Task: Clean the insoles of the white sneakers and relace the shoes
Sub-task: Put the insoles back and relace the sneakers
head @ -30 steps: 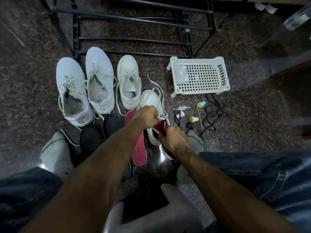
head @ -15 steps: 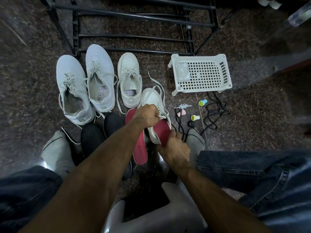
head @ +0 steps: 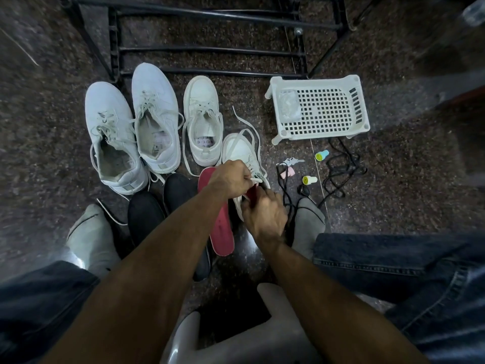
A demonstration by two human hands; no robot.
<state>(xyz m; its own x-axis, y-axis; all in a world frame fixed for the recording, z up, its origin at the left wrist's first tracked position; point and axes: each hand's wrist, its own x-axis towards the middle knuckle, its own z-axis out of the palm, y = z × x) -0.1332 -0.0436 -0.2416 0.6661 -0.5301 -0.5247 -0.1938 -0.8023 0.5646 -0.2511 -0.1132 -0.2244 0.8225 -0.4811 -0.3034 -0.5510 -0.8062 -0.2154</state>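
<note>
Frame centre: the left hand (head: pixel 231 178) pinches the collar of a white sneaker (head: pixel 242 153) while the right hand (head: pixel 265 212) grips a red insole (head: pixel 254 193) at its opening. Another red insole (head: pixel 219 227) and two dark ones lie on the floor; lacing looks unfinished. Open floor lies right, beyond the basket (head: pixel 319 109).

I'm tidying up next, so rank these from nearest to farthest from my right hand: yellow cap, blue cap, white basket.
From the right hand:
1. Yellow cap, just right of it on the floor.
2. Blue cap, farther up and right.
3. White basket, beyond both, upper right.
</note>
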